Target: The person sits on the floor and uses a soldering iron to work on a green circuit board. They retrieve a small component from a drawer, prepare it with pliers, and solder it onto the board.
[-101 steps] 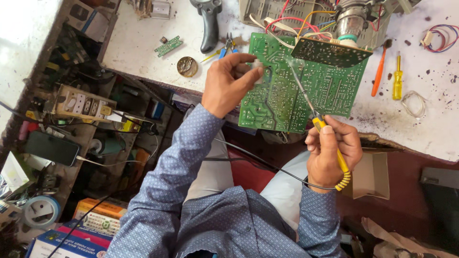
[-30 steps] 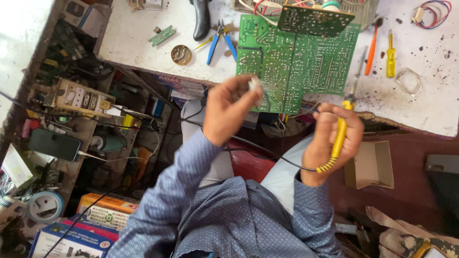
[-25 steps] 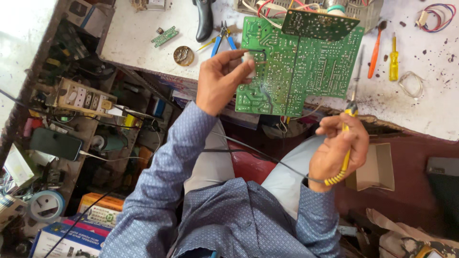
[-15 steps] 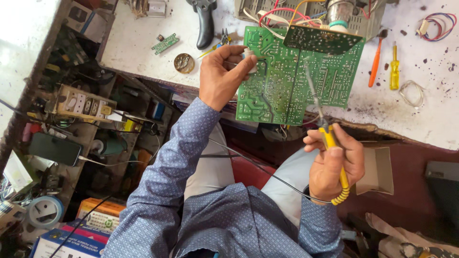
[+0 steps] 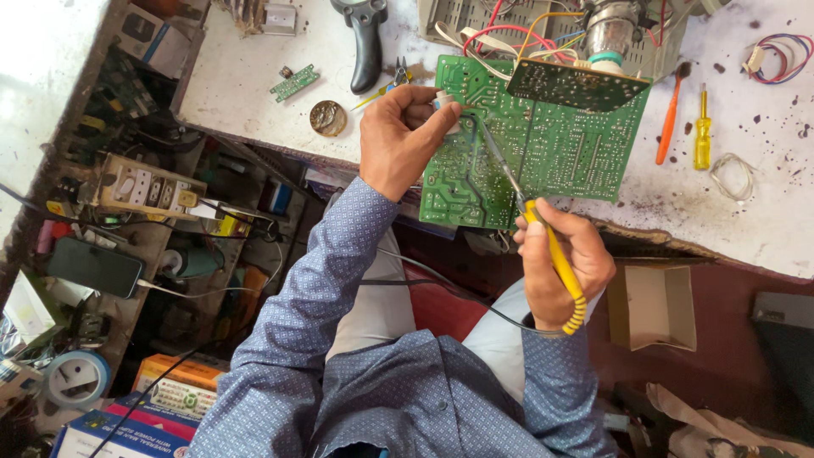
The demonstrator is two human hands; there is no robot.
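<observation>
A large green circuit board [image 5: 551, 153] lies solder side up over the near edge of a white workbench [image 5: 746, 212], with a smaller dark board [image 5: 577, 85] standing on its far edge. My left hand [image 5: 403, 136] grips the board's far left corner and pinches a small white part there. My right hand [image 5: 564, 267] holds a yellow-handled soldering iron [image 5: 543, 233]; its metal tip reaches up-left onto the board close to my left fingers. The iron's black cord runs across my lap.
On the bench lie an orange screwdriver [image 5: 668, 127], a yellow screwdriver [image 5: 702, 131], a black tool handle [image 5: 366, 42], pliers [image 5: 394, 78], a round tin [image 5: 327, 118] and coloured wires [image 5: 776, 55]. Cluttered shelves [image 5: 144, 195] with a phone [image 5: 93, 267] stand left. A cardboard box [image 5: 653, 305] sits right.
My left hand went from near my chest up to the board's left corner. My right hand swung the soldering iron from upright beside the board so its tip now rests on the board.
</observation>
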